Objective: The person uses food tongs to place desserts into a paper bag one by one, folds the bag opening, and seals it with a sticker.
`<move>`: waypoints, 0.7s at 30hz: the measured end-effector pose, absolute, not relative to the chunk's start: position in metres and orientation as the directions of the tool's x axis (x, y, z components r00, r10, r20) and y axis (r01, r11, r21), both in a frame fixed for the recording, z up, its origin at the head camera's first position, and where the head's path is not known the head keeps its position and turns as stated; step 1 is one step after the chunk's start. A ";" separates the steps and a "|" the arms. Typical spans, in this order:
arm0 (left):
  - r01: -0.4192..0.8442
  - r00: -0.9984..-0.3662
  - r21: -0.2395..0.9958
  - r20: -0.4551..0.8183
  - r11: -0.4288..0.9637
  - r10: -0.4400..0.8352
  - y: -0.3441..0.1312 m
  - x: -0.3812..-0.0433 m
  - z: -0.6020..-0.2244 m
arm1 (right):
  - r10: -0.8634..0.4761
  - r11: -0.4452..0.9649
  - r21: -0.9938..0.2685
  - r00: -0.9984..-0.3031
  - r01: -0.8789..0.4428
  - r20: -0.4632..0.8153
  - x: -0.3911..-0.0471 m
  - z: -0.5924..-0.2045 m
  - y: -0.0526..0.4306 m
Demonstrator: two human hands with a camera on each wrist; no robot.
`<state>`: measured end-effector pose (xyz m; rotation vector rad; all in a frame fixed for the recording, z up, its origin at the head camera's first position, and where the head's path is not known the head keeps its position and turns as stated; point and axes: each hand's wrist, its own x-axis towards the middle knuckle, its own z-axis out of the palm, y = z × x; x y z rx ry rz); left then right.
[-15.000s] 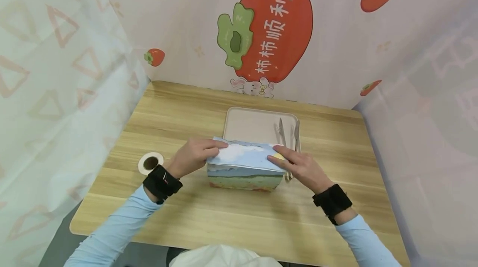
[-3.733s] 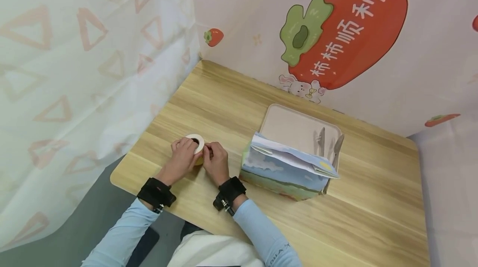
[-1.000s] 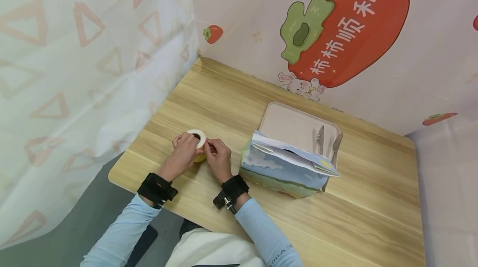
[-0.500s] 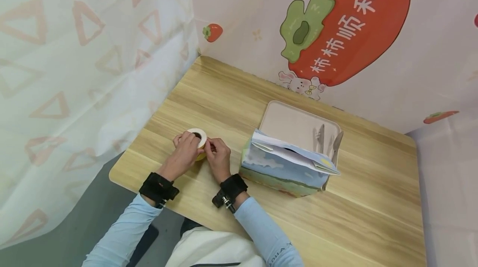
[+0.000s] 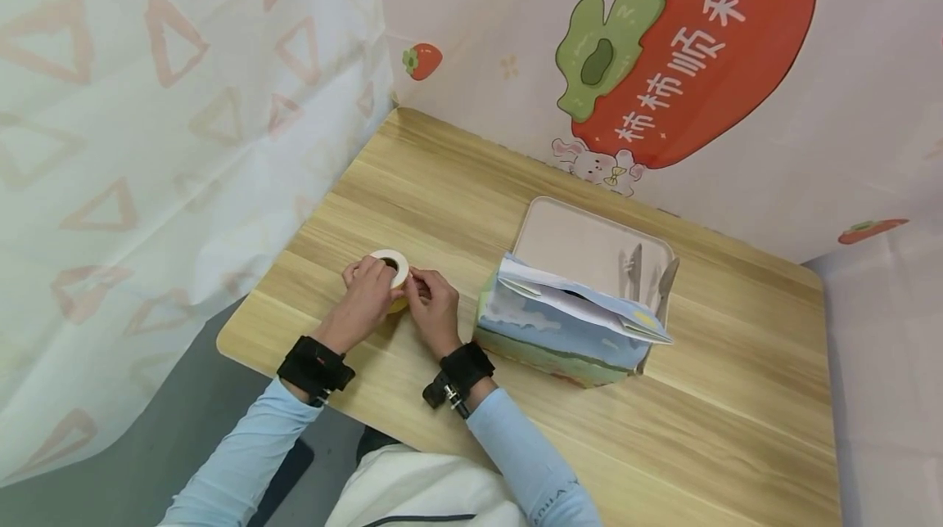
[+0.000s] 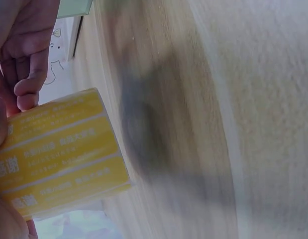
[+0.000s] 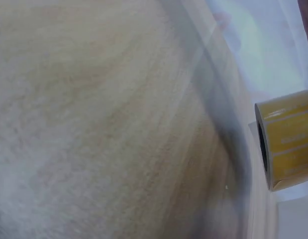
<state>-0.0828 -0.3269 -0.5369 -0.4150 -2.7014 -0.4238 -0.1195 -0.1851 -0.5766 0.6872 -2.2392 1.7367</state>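
A roll of yellow stickers (image 5: 399, 263) with white lettering is held above the left part of the table, its pale ring-shaped end facing up in the head view. My left hand (image 5: 361, 302) grips it, with fingers at the dark core. On the other side, the thumb and forefinger of my right hand (image 5: 435, 310) pinch at the roll's edge. Rows of printed labels show on the sticker roll (image 6: 64, 149) in the left wrist view. The right wrist view catches the end of the sticker roll (image 7: 290, 144) at its right border.
Right of my hands stands a paper bag (image 5: 560, 335) printed with sky and meadow, its folded top gaping slightly. Behind it lies a beige tray (image 5: 567, 232) bearing a knife (image 5: 636, 273) and other metal cutlery. Cloth walls border the wooden table (image 5: 737, 421).
Fifteen seconds ago both hands pressed the bag's top and the roll lay on the table. Since then the hands moved left onto the roll and the bag's top lifted. Lately almost nothing moves.
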 end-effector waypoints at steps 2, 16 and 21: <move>0.335 -0.888 0.227 0.400 0.914 0.226 -0.329 -0.083 -0.536 | -0.234 0.161 -0.872 -0.876 -0.463 0.422 -0.119 -0.571 -0.184; 0.372 -0.869 0.192 0.415 0.908 0.268 -0.337 -0.080 -0.536 | -0.235 0.175 -0.904 -0.909 -0.389 0.345 -0.122 -0.571 -0.187; 0.376 -0.863 0.174 0.423 0.910 0.276 -0.340 -0.078 -0.539 | -0.237 0.223 -0.891 -0.908 -0.396 0.345 -0.116 -0.569 -0.190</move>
